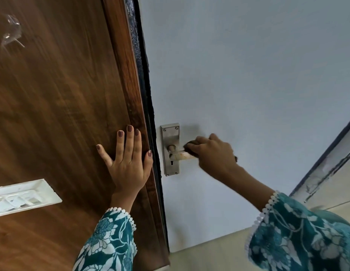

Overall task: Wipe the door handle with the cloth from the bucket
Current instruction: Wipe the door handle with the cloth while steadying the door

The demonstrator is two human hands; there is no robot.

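Observation:
A metal lever door handle [180,154] on a steel backplate [170,137] is fixed to the pale blue door [248,75]. My right hand [211,151] is closed over the outer end of the lever, with a dark cloth [190,144] bunched under the fingers and only a small edge of it showing. My left hand [127,153] lies flat with fingers spread on the brown wooden panel [53,114] beside the door's edge. The bucket is out of view.
A white switch plate [21,196] is set into the wooden panel at lower left. A clear stick-on hook [9,30] sits at the panel's upper left. A pale frame edge [326,173] runs along the right, with beige floor below.

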